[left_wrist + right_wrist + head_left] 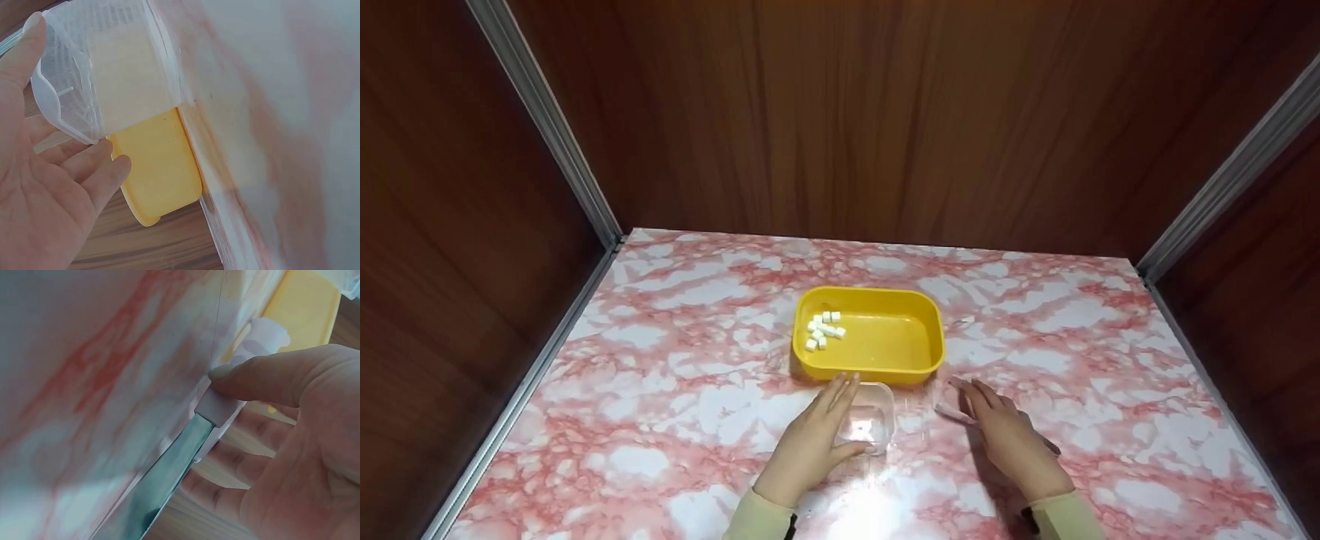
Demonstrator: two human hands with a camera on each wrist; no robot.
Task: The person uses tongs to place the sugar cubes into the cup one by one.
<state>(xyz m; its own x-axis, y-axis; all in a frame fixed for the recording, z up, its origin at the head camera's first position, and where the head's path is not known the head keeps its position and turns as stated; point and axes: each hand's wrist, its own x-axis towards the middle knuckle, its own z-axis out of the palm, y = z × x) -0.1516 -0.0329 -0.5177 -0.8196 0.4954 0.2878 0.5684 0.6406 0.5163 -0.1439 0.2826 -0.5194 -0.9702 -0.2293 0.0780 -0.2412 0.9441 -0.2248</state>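
A clear plastic container point(871, 420) stands on the table in front of a yellow tub point(868, 373). My left hand point(814, 439) rests against its left side with fairly straight fingers. In the left wrist view, the thumb point(32, 42) is at the container's rim and the other fingers are by its side. Several small white cubes point(817, 334) lie in the tub's left end. To the right, my right hand point(1011, 435) loosely holds metal tongs point(169, 478) with pale pink tips point(955, 414), thumb on one side, fingers on the other.
The tabletop point(675, 397) has a red-and-white marbled surface. Dark wood panels point(840, 120) enclose it at the back and both sides, with metal strips point(547, 112) at the corners. Glare lies on the table's front middle.
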